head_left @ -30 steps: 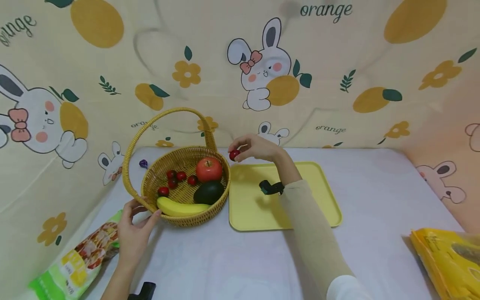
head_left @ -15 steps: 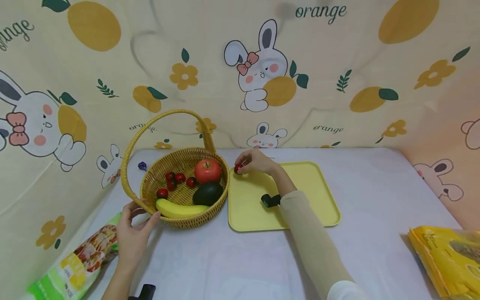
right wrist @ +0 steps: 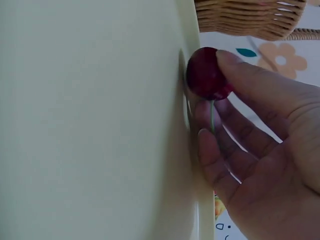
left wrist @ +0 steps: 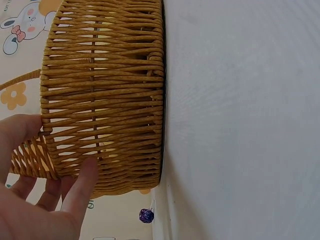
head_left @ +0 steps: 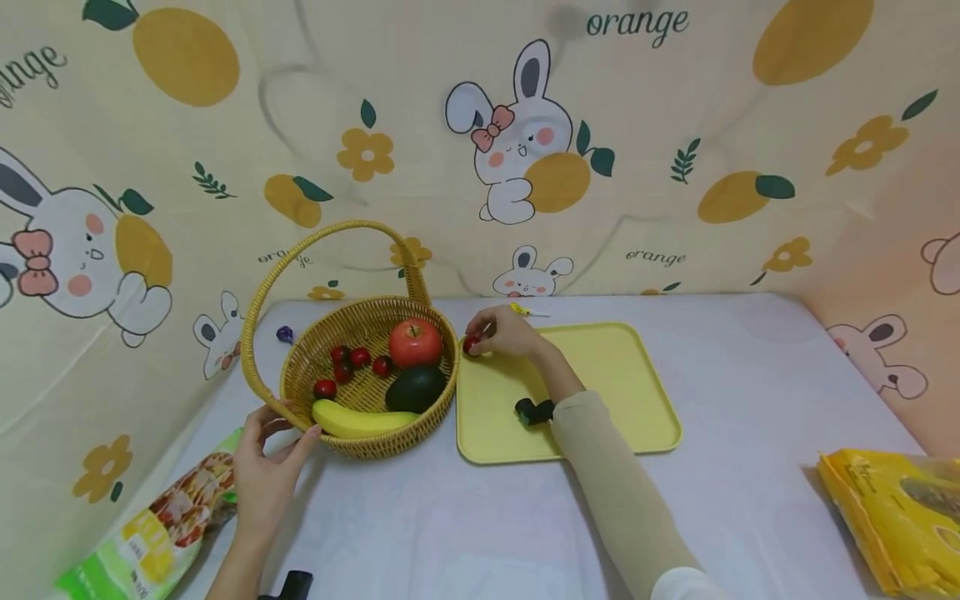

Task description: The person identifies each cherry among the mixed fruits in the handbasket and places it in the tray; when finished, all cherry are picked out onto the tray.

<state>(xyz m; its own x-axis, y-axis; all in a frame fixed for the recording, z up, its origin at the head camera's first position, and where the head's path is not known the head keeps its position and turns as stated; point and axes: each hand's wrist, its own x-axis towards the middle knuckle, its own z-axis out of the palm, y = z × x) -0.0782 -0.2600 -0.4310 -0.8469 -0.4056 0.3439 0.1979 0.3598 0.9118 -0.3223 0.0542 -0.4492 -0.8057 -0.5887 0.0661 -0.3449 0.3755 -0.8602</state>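
Head view, far lower left: note a green-and-white printed bag [head_left: 161, 529], lying slantwise beside left hand [head_left: 266, 471]. Grips with that hand the near-left rim of a wicker basket [head_left: 375, 447], by the foot of its arched handle [head_left: 363, 225], with fingers and thumb narrow round the weave (left wrist view). Find a small purple object [head_left: 284, 333] just left of basket. Inside basket, see five dark red cherries [head_left: 360, 357] to the left, a banana [head_left: 362, 419] along the near wall, and at right an apple [head_left: 416, 342] behind a dark avocado [head_left: 415, 388]. Pinches with right hand [head_left: 506, 329], near frame centre, a stemmed cherry [right wrist: 204, 74] at upper left corner of yellow tray [head_left: 607, 375], with thumb against the fruit. Cannot tell whether touching tray. Just above right hand, see a small yellow-handled tool [head_left: 518, 309]. At lower right edge, find a yellow package [head_left: 885, 517], partly cut off, well apart from tray.
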